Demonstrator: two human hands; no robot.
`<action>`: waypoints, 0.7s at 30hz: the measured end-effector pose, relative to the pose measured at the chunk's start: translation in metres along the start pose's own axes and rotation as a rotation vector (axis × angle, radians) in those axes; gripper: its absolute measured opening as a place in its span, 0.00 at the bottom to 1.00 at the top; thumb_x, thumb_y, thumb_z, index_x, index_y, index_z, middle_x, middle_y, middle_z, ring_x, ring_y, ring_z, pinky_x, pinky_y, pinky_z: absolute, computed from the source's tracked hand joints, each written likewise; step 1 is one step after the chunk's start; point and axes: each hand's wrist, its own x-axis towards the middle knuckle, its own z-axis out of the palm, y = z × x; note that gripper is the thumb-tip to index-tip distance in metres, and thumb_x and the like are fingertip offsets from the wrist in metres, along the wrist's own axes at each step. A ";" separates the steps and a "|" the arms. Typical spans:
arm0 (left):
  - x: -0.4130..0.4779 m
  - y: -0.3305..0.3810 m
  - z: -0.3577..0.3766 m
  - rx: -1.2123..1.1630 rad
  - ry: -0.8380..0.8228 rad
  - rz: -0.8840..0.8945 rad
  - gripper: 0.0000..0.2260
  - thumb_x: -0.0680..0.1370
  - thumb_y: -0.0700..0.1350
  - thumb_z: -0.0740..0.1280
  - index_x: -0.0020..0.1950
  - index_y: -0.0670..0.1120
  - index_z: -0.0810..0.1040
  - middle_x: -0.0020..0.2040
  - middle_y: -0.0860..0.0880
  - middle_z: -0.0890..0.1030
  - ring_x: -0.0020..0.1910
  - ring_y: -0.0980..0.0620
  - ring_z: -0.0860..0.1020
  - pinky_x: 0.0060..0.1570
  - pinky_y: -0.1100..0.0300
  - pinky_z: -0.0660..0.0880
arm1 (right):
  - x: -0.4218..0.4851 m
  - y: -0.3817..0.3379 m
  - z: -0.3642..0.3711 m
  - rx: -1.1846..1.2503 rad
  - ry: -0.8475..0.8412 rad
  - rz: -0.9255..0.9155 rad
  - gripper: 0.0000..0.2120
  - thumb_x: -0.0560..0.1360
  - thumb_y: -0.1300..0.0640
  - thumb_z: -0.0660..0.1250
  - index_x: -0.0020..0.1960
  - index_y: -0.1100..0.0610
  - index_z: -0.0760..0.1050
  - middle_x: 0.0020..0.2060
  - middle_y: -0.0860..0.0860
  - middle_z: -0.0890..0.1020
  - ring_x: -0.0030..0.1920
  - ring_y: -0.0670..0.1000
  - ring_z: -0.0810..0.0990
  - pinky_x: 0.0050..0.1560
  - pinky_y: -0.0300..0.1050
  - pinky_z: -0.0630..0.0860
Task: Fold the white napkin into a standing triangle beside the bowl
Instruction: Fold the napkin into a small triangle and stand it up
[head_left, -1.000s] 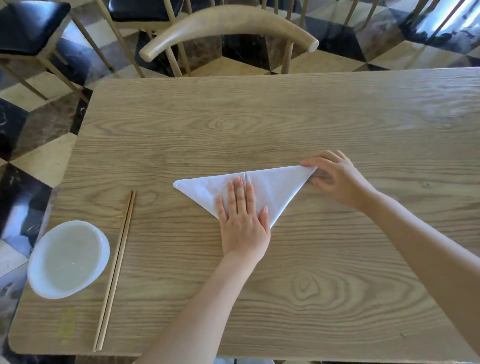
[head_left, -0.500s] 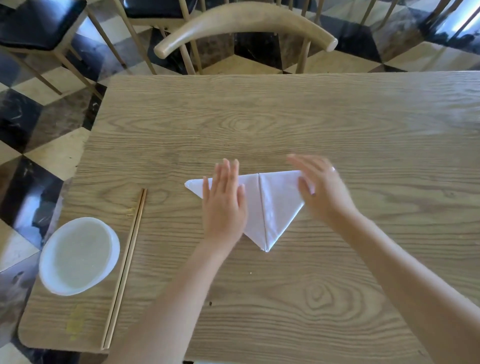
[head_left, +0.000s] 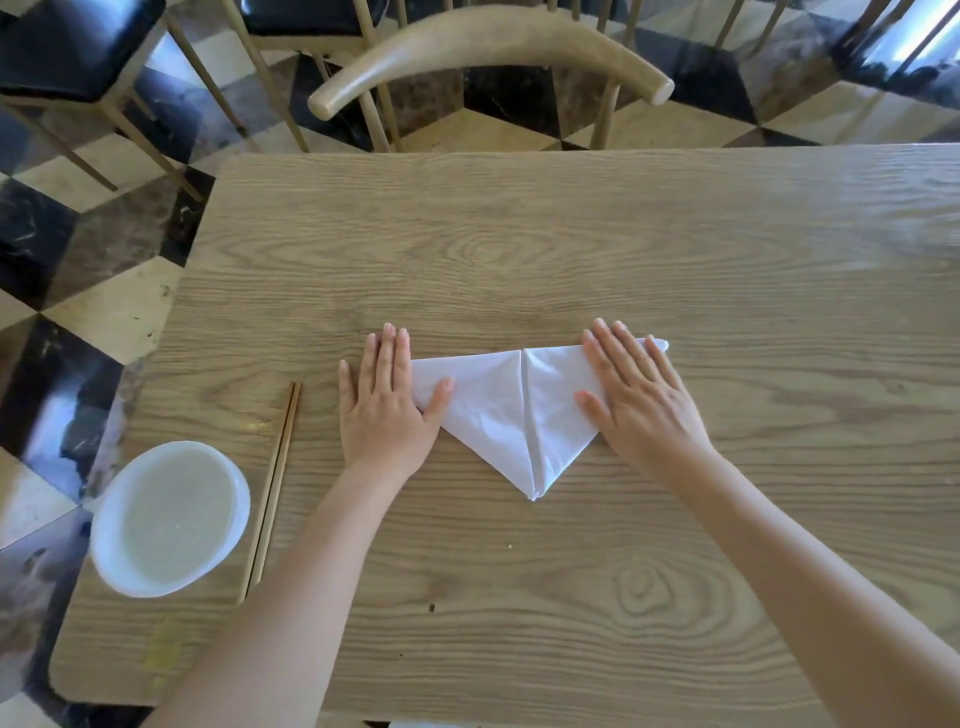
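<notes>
Head view: left hand (head_left: 387, 415) and right hand (head_left: 641, 402), flat-fingered, press 2 side corners of the napkin (head_left: 493, 410), wide table (head_left: 519, 234) beyond.

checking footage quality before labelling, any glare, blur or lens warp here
Head view: napkin, left hand and right hand sharp, no motion blur; table grain smears toward the far right; bright glare on the floor top right; soft light, faint shadows.

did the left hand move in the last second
Yes. The left hand slid left, off the centre crease of the white napkin onto its left corner, nearer the chopsticks.
</notes>
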 end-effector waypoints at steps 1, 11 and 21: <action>0.001 -0.001 -0.003 -0.003 -0.020 -0.009 0.37 0.73 0.67 0.40 0.76 0.46 0.42 0.78 0.50 0.45 0.76 0.54 0.42 0.73 0.49 0.37 | -0.003 0.010 -0.004 0.005 -0.013 0.005 0.34 0.76 0.37 0.38 0.76 0.54 0.51 0.76 0.49 0.55 0.75 0.45 0.50 0.74 0.47 0.42; -0.076 0.094 -0.001 -0.166 0.021 0.328 0.25 0.80 0.55 0.50 0.74 0.45 0.60 0.75 0.42 0.60 0.74 0.43 0.57 0.70 0.45 0.50 | 0.016 0.004 -0.032 0.265 0.129 -0.021 0.16 0.77 0.56 0.60 0.64 0.58 0.72 0.61 0.54 0.77 0.63 0.58 0.71 0.65 0.53 0.65; -0.067 0.100 -0.014 -0.535 0.061 0.017 0.30 0.78 0.57 0.50 0.74 0.41 0.57 0.76 0.43 0.59 0.75 0.47 0.55 0.73 0.54 0.53 | 0.087 -0.025 -0.078 0.304 -0.555 -0.113 0.09 0.71 0.53 0.70 0.50 0.53 0.75 0.38 0.44 0.75 0.43 0.49 0.72 0.39 0.40 0.67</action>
